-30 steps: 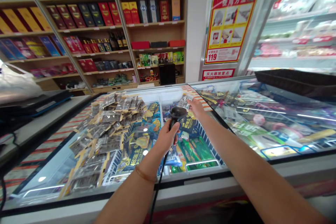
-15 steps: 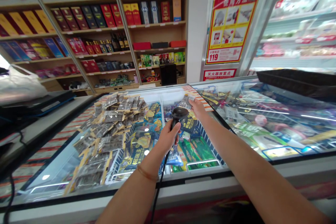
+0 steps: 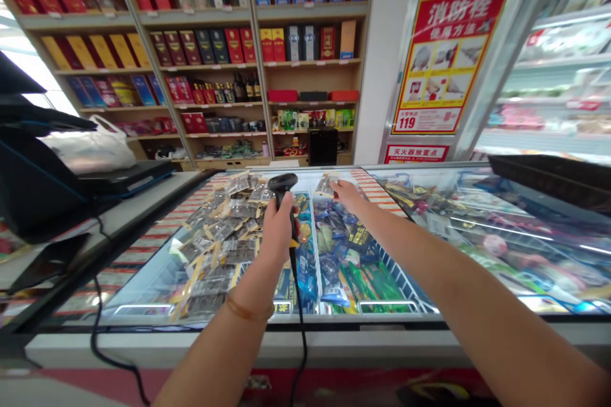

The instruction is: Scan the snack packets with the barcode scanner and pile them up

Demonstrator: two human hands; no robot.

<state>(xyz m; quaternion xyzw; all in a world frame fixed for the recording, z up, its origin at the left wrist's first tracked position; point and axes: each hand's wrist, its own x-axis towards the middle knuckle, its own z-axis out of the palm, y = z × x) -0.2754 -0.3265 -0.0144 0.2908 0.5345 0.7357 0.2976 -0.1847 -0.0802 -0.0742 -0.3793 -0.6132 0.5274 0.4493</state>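
Note:
My left hand [image 3: 279, 226] is wrapped round the handle of a black barcode scanner [image 3: 282, 183], whose cable hangs down past the front of the chest freezer. Farther right, my right hand [image 3: 347, 194] pinches a small clear packet with a tan card edge [image 3: 325, 185] near the back of the glass top. A spread pile of similar packets [image 3: 238, 210] covers the glass to the left, partly hidden behind the scanner and my left hand. Beneath the glass, blue and green ice-cream packages [image 3: 365, 276] lie in wire baskets.
At the left stand a dark checkout machine [image 3: 33, 172] and a white plastic bag [image 3: 93, 146]. A black tray [image 3: 548, 178] rests on the freezer's right part. Shelves of boxed goods [image 3: 210, 48] and a red fire-hydrant poster [image 3: 451, 57] are behind.
My left hand has moved the scanner leftward, away from the packet and over the pile's edge. My right hand still holds its packet near the back. The view has tilted up and turned slightly left.

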